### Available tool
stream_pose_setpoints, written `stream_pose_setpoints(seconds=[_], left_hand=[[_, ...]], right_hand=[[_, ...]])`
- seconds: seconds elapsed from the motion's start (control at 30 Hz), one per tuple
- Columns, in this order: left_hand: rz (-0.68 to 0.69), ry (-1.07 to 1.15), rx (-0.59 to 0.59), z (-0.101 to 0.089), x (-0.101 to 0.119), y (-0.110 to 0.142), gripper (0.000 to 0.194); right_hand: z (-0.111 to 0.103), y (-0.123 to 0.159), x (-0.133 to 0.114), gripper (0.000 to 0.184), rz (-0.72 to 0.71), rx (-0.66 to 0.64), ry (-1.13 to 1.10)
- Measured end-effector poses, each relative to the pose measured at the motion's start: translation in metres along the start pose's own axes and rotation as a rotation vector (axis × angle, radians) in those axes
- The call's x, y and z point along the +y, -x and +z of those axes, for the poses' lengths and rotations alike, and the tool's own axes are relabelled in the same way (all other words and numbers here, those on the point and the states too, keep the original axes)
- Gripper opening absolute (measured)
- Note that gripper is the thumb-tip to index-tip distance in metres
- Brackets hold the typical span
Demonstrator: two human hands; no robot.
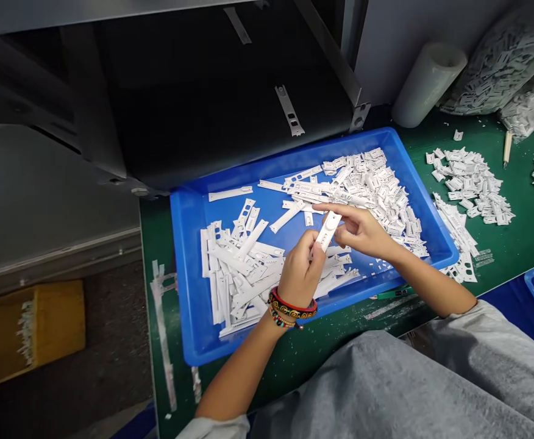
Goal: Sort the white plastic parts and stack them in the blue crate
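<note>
My left hand, with bracelets at the wrist, is closed around the lower end of a white plastic strip. The strip is tilted, with a rounded raised spot and small slots on its face. Close against its upper end is my right hand. Its index finger stretches past the strip's tip, while the other fingers curl at the strip's right edge. Both hands are over a blue tray. Long white strips lie piled on the tray's left side, and small white clips are heaped on its right.
Behind the tray runs a black conveyor belt carrying a white strip. More small clips lie on the green table. A film roll and a filled clear bag stand behind. A yellow bin is at lower left.
</note>
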State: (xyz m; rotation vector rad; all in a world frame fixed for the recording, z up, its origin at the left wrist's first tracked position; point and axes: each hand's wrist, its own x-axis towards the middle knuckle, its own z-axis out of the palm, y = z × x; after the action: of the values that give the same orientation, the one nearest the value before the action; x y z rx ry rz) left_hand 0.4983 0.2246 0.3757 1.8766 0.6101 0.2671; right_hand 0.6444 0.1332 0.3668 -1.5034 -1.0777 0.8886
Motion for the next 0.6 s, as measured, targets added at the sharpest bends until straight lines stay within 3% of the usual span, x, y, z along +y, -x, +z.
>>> stream_pose_setpoints(seconds=[0.1,0.17,0.27,0.33,0.47,0.53,0.6], left_hand=[[-0.074,0.116,-0.028,0.001,-0.003,-0.003,0.018],[-0.136,0.278,-0.118,0.001,-0.007,-0.007,0.023],[-0.227,0.482,-0.237,-0.003,-0.017,-0.014,0.034],[-0.282,0.548,-0.139,-0.010,-0.025,-0.019,0.034],[-0.327,0.681,0.101,-0.024,-0.036,-0.026,0.026],[-0.321,0.712,0.115,-0.028,-0.038,-0.028,0.023],[-0.315,0.704,0.129,-0.029,-0.038,-0.029,0.019]], right_hand=[[0.002,0.001,-0.001,0.058,-0.020,-0.001,0.035],[0.003,0.001,0.000,0.057,-0.068,-0.025,0.130],[-0.005,-0.006,0.006,0.052,-0.121,-0.151,0.311],[-0.018,-0.020,0.015,0.050,-0.086,-0.139,0.436],[-0.039,-0.069,0.044,0.037,0.017,0.162,0.772],[-0.037,-0.094,0.056,0.030,0.042,0.146,0.927],[-0.030,-0.112,0.064,0.026,0.102,0.050,1.042]])
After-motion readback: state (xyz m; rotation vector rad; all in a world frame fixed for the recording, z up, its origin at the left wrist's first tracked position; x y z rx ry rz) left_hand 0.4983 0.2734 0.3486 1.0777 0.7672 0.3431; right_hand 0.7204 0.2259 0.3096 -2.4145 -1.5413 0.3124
